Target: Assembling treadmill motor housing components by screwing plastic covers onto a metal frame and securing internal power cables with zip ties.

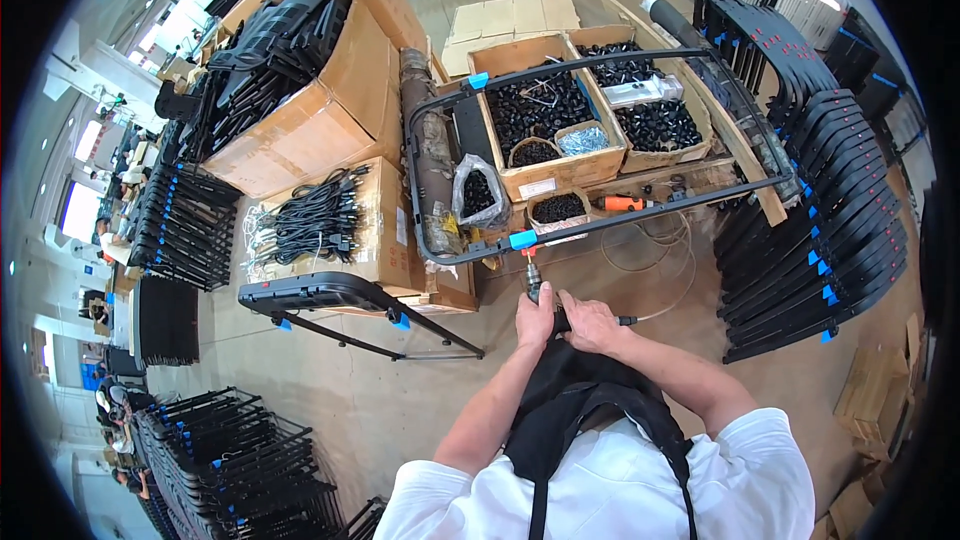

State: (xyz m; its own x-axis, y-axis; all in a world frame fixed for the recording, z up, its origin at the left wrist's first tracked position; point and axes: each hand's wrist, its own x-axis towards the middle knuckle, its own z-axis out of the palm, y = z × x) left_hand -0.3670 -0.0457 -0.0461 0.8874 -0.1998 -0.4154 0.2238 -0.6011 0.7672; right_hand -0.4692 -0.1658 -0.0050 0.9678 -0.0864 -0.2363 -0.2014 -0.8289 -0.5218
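My left hand (535, 318) is closed around the front of a dark power screwdriver (534, 285), near its metal nose. My right hand (592, 324) is closed round the rear grip, where a thin tan hose or cord (692, 275) trails off to the right. The driver's red tip points away from me and meets, or nearly meets, the near rail of a black tubular frame (640, 218), close to a blue clip (523, 239). That frame lies flat across a bench of parts boxes. Whether a screw sits at the tip is too small to tell.
Inside the frame stand a wooden box of black caps (525, 105), a bag of black parts (478, 192), a small box of screws (558, 208) and an orange driver (620, 203). Stacked black frames (830, 210) crowd the right. Bundled black cables (315, 215) lie on a carton leftward.
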